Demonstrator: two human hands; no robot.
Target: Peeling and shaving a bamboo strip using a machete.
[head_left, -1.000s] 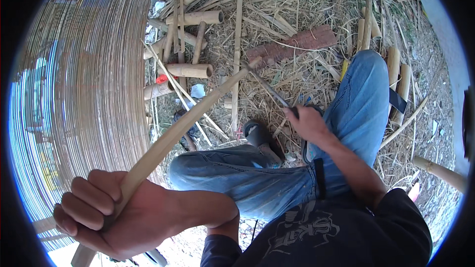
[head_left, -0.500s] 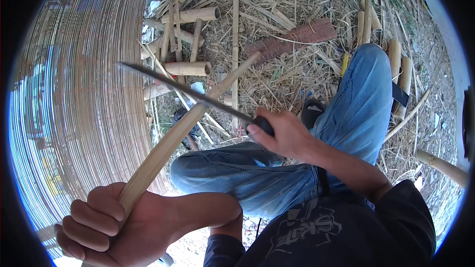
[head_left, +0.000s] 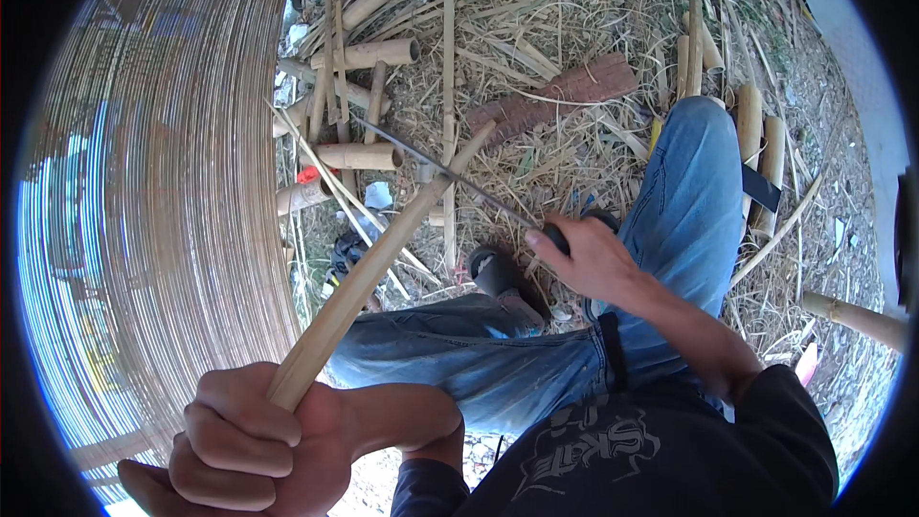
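Observation:
My left hand [head_left: 254, 440], at the lower left, is closed round the thick near end of a pale bamboo stick [head_left: 359, 280]. The stick slants up and away to the right, narrowing toward its far tip. In my right hand [head_left: 598, 263] is a long knife [head_left: 498, 201], its dark handle inside my fist. The thin blade points to the upper left and crosses the stick a little short of the tip; it appears to touch the wood there. My legs in blue jeans are bent beneath both hands.
A slatted bamboo screen [head_left: 182, 182] fills the left side. Cut bamboo poles [head_left: 359, 155] and loose strips lie on the straw-strewn ground ahead. A reddish-brown slab [head_left: 574, 91] rests beyond the stick's tip. More bamboo pieces [head_left: 771, 168] lie beside my right knee.
The blade has slid along the stick toward its far tip, with my right hand moving right and slightly down. My left hand and the stick's near end have shifted right.

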